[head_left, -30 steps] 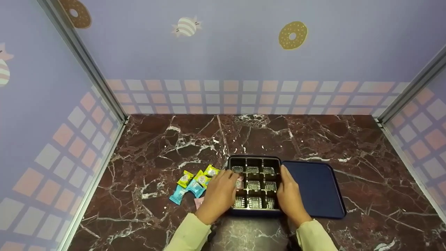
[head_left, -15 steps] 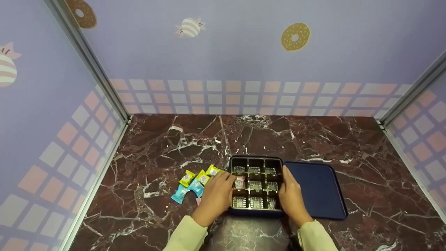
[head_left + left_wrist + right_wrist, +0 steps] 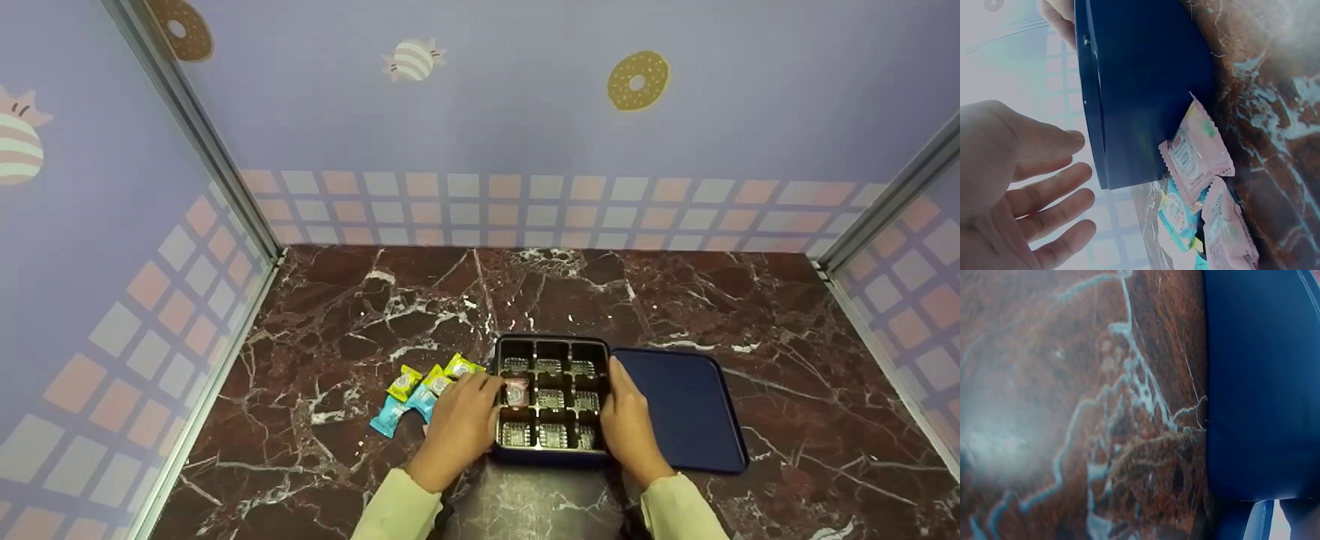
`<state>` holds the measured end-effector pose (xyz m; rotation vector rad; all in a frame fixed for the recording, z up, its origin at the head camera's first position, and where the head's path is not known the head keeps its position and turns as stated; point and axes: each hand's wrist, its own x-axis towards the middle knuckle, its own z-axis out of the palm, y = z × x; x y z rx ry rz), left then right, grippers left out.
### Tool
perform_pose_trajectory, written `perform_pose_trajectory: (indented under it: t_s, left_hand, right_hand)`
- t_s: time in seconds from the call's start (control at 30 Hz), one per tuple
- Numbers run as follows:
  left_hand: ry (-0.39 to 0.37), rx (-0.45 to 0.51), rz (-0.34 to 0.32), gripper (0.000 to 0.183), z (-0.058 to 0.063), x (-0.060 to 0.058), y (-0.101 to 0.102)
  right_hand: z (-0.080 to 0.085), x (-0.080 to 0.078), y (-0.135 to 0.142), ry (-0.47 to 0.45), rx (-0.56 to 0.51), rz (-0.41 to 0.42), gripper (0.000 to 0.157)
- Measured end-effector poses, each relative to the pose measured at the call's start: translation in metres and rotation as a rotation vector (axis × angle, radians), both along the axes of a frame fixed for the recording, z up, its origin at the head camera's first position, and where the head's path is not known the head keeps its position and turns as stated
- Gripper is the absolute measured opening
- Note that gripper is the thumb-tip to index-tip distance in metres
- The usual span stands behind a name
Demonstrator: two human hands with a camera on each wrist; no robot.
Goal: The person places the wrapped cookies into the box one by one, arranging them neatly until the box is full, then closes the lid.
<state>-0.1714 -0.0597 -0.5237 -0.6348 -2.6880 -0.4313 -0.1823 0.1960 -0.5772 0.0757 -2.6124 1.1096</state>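
Observation:
A dark blue box [image 3: 551, 456] with a divided black insert stands in front of me. One pink-wrapped candy [image 3: 516, 392] lies in the middle compartment of its left column. My left hand [image 3: 463, 424] is at the box's left side, its fingers loosely extended with nothing between them, as the left wrist view shows. My right hand [image 3: 628, 424] lies along the box's right wall, fingers fairly straight against it; little of it shows in the right wrist view. Beside the left wall, pink-wrapped candies [image 3: 1199, 152] lie on the table, mostly hidden by the left hand in the head view.
Left of the box lie several yellow-wrapped candies [image 3: 405, 382] and blue-wrapped candies [image 3: 388, 416]. A dark blue lid [image 3: 686, 412] lies flat against the box's right side. Patterned walls [image 3: 525, 135] enclose the marbled tabletop [image 3: 360, 300] at the back and sides.
The left hand has drawn back left from the compartment, leaving the pink-wrapped candy in view there. The right hand stays at the right wall. The whole head view has shifted slightly.

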Motion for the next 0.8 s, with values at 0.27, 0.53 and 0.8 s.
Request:
perform_pose_trajectory:
  t_s: [0.27, 0.53, 0.8]
  left_hand:
    - [-0.009, 0.014, 0.014, 0.038, -0.003, 0.003, -0.006]
    - [-0.002, 0.01, 0.015, 0.034, -0.005, 0.006, -0.012]
    - [0.025, 0.016, -0.001, 0.035, -0.008, 0.008, -0.014]
  right_hand:
    - [0.0, 0.0, 0.0, -0.005, -0.009, 0.004, 0.057]
    - [0.001, 0.0, 0.0, -0.03, -0.015, 0.002, 0.057]
    - [0.0, 0.0, 0.0, -0.022, -0.011, -0.001, 0.057]
